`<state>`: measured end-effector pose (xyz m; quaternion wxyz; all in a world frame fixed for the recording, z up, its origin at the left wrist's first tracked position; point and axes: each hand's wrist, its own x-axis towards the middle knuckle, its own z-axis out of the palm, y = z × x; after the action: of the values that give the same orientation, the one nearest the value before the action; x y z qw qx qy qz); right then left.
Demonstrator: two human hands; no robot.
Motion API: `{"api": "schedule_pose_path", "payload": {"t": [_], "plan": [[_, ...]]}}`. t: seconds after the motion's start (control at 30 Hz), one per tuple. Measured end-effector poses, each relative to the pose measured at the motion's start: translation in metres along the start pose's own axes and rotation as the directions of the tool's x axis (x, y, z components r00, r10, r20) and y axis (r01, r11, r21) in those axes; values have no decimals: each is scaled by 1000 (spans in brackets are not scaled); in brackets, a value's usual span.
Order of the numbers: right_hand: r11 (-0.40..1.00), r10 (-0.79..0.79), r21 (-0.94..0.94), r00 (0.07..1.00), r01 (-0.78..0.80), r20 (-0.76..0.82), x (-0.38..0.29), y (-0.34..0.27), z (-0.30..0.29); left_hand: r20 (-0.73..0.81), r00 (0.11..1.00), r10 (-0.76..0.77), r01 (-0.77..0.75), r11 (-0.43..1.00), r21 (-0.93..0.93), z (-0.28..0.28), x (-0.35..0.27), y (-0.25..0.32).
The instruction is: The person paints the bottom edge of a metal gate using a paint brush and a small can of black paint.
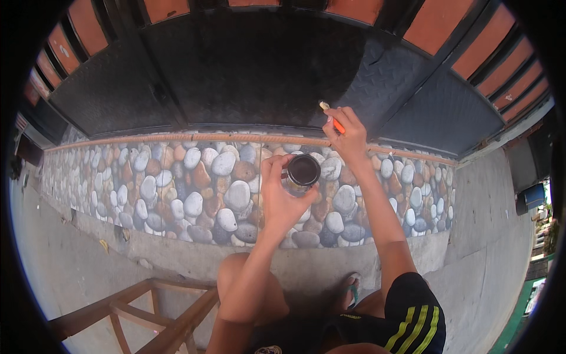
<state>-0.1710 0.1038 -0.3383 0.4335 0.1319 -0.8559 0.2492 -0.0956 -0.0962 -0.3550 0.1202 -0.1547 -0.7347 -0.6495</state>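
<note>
My left hand (285,194) is wrapped around a small open can (300,189), and dark paint (305,169) shows inside its rim. In my right hand (351,132) is a small paintbrush with an orange handle (338,126); its pale end (324,105) points up and left. The brush appears in front of a black metal gate panel (265,66), though I cannot tell whether it touches. Fresh-looking deep black covers most of that panel. On its right, a duller grey strip of raised-pattern metal plate (380,75) borders the black along a curved edge.
Below the gate runs a ledge of pebble-patterned tiles (190,203) with an orange-brown trim (230,138). A wooden frame (132,312) stands at lower left on the concrete floor (479,248). Orange panels (437,24) sit between dark bars above. A sandalled foot (352,287) rests below the ledge.
</note>
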Motion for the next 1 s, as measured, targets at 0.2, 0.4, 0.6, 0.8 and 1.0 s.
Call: {"api": "schedule_pose_path", "payload": {"t": [0.2,0.4,0.6,0.8,1.0], "plan": [[969,-241,-2,944,247,-227,65,-28,-8,-6,1000,4,-3,1000,31,-3,0,-3],[949,-313,-135,900,285,-304,82,-18,-6,-9,1000,27,-27,999,43,-1,0,-3],[954,-294,-131,930,270,-221,68,-11,4,-1,1000,23,-23,999,40,-3,1,-3],[942,-335,-118,886,314,-321,88,-28,-9,-5,1000,19,-19,1000,24,-3,0,-3],[948,-313,-140,917,285,-249,80,-19,-2,9,1000,10,-10,1000,25,-2,-1,0]]}}
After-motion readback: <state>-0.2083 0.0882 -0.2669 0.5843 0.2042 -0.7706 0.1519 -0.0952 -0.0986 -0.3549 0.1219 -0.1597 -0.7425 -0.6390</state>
